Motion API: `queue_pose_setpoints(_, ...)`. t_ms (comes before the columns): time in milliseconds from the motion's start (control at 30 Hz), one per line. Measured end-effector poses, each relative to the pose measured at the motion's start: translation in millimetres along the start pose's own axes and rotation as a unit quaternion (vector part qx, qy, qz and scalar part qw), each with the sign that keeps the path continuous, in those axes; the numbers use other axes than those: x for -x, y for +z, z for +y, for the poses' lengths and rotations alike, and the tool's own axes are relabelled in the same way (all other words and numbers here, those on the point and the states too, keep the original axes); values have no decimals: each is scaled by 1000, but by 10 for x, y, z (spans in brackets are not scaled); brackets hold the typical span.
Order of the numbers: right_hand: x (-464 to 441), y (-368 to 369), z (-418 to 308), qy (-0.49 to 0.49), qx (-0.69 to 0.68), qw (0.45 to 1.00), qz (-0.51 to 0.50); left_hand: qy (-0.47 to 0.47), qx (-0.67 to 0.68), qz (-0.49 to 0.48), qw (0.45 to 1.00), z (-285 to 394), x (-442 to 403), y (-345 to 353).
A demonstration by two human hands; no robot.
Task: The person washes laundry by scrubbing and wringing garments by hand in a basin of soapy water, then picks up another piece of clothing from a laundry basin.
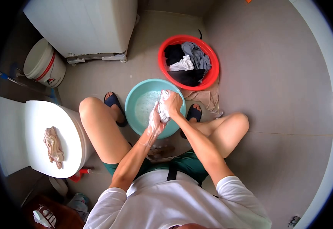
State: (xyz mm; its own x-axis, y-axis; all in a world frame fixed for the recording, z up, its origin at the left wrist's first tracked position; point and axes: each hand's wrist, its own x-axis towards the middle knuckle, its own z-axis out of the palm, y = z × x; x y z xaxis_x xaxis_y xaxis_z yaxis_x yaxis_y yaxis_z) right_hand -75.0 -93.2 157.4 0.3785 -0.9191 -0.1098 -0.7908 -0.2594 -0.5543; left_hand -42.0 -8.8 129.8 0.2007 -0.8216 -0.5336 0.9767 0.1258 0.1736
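Note:
A light blue basin (136,121) with soapy water stands on the floor between my feet. Over its right half, my left hand (155,121) and my right hand (171,103) are close together on a wet, whitish striped cloth (163,113). Suds cover my left hand and wrist. The fingers of my right hand wrap round the upper part of the cloth, and my left hand presses against its lower left side.
Behind the basin to the right, a red tub (214,78) holds dark, grey and white clothes, with a beige cloth (204,98) beside it. A lidded white bucket (56,72) stands at the left. A crumpled cloth (54,147) lies on the closed toilet lid (69,133).

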Motion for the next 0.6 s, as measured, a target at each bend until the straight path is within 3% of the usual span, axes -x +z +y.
queue_pose_setpoints(67, 193, 60, -90, -68, -9, 992, 104, 16, 20, -59, 998, 77, -22, 52)
queue_pose_setpoints(100, 365, 94, -138, -44, -14, 998, 46, 155, -171, -55, 971, 90, -111, -60)
queue_pose_setpoints(133, 623, 66, -218, -62, -42, 997, 17, 285, -351, -43, 891, 74, -259, -417)
queue_pose_setpoints(200, 984, -78, -378, -112, -48, 990, -73, 317, -515, -78, 793, 63, -529, -991)
queue_pose_setpoints(233, 888, 112, -214, -159, -60, 985, 27, 340, -583, -92, 733, 60, -659, -1268)
queue_pose_setpoints(267, 780, 310, -36, -201, -74, 969, 123, 244, -465, -80, 847, 49, -487, -982)
queue_pose_setpoints(300, 457, 255, -22, -17, 25, 1000, -5, 160, -318, -40, 934, 47, -295, -661)
queue_pose_setpoints(333, 178, 59, -10, 33, 18, 999, -14, -5, -19, 41, 999, -3, -11, -89)
queue_pose_setpoints(400, 56, 64, 3, -46, -16, 995, 86, 29, -54, 24, 998, 2, -30, -141)
queue_pose_setpoints(467, 420, 73, -135, -53, 38, 996, 55, 78, -35, 3, 996, 96, -109, -144)
queue_pose_setpoints(500, 690, 72, -228, -37, -25, 999, 12, 114, -42, -17, 992, 164, -246, -347)
queue_pose_setpoints(533, 928, 45, -270, -112, -31, 993, 17, 135, -57, 11, 989, 187, -268, -366)
queue_pose_setpoints(600, 951, 107, -129, -143, -12, 990, 6, 160, -97, 118, 975, 194, -217, -237)
